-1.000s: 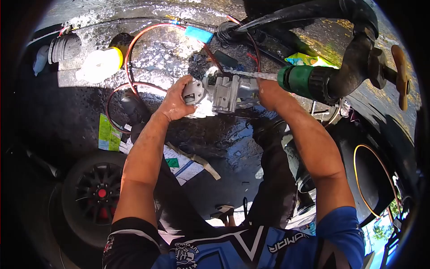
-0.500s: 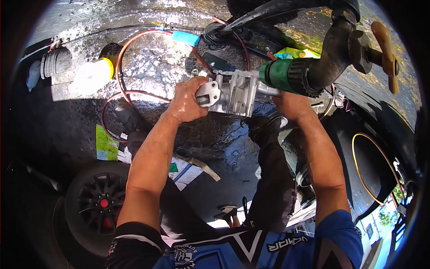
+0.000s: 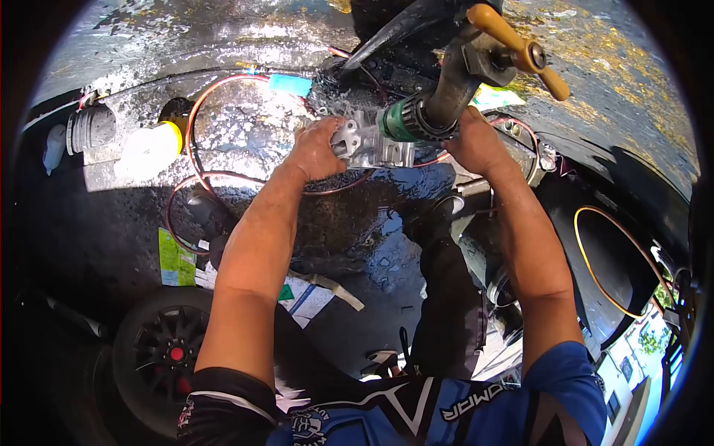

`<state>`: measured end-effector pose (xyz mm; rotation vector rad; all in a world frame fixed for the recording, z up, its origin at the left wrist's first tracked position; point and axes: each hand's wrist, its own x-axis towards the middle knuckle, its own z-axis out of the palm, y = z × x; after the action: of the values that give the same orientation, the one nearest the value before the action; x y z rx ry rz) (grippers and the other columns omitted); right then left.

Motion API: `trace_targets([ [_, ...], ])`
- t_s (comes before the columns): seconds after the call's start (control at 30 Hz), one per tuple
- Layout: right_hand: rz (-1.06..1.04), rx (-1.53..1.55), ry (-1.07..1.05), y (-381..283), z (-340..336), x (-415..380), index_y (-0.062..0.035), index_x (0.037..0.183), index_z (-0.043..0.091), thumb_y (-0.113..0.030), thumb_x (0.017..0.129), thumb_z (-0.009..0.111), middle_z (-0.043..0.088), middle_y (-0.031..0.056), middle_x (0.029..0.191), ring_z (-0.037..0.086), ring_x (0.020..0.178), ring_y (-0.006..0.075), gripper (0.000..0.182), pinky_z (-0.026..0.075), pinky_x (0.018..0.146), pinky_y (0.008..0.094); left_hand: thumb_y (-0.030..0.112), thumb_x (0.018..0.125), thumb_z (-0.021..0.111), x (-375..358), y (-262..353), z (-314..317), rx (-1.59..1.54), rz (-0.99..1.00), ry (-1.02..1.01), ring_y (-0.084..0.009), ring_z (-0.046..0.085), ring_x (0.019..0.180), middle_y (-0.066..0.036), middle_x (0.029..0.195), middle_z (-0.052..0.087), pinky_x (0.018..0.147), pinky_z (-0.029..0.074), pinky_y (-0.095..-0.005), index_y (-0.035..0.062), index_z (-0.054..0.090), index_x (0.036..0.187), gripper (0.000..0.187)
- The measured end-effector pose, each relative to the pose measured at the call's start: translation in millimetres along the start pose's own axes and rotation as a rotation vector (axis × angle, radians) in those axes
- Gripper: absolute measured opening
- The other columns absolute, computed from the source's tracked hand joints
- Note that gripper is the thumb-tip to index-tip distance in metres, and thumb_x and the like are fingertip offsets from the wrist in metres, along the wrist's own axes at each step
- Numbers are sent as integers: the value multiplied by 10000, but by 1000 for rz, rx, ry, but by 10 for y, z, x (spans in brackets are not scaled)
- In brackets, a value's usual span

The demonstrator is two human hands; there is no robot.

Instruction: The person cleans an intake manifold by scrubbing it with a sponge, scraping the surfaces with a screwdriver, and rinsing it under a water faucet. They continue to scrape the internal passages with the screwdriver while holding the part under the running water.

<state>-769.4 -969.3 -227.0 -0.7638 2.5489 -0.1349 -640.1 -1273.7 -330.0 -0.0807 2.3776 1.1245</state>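
Observation:
A silvery cast-metal housing (image 3: 394,154) is held level under the tap, its surface wet and its edges blurred by splashing water. My left hand (image 3: 318,151) is closed round its left end, beside a flange with round holes. The tap's green hose connector (image 3: 401,121) hangs over the housing and covers part of it. My right hand (image 3: 483,145) is on the right, just past the connector. Its fingertips are hidden behind the tap pipe, so whether they touch the housing's right end does not show.
The tap's orange-brown handle (image 3: 517,48) juts out at upper right. A red hose (image 3: 195,123) loops over the wet floor, near a light-blue block (image 3: 290,85) and a yellow-rimmed container (image 3: 177,137). A wheel (image 3: 163,353) lies at lower left; papers (image 3: 305,297) lie by my legs.
The view has shifted, with the tap now further left and over the housing. The housing has moved beneath the connector and turned slightly, and water now splashes off it.

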Motion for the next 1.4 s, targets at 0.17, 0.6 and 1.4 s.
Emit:
trace_targets([
  [0.17, 169, 430, 419, -439, -826, -391, 29, 999, 677, -113, 880, 725, 693, 159, 923, 683, 839, 248, 191, 543, 769, 350, 232, 619, 833, 96, 158, -49, -82, -84, -40, -356, 577, 1218, -191, 1315, 587, 1073, 455, -389, 52, 463, 1429, 909],
  [0.6, -439, 68, 302, -1832, -2565, 32, -13, 1091, 697, -147, 883, 748, 615, 170, 749, 623, 664, 314, 253, 484, 613, 379, 370, 655, 829, -54, 682, 114, 50, -202, -163, -367, 447, 1397, -135, 1512, 470, 1152, 257, -636, 170, 379, 1514, 991],
  [1.4, 518, 1141, 518, -1687, -2229, -1516, -49, 1243, 594, -87, 1034, 504, 645, 16, 810, 571, 609, 53, 231, 433, 455, 193, 313, 660, 835, -319, 762, 514, 25, -171, -11, -417, 456, 1305, -243, 1358, 430, 1097, 422, -468, -22, 350, 1307, 874],
])
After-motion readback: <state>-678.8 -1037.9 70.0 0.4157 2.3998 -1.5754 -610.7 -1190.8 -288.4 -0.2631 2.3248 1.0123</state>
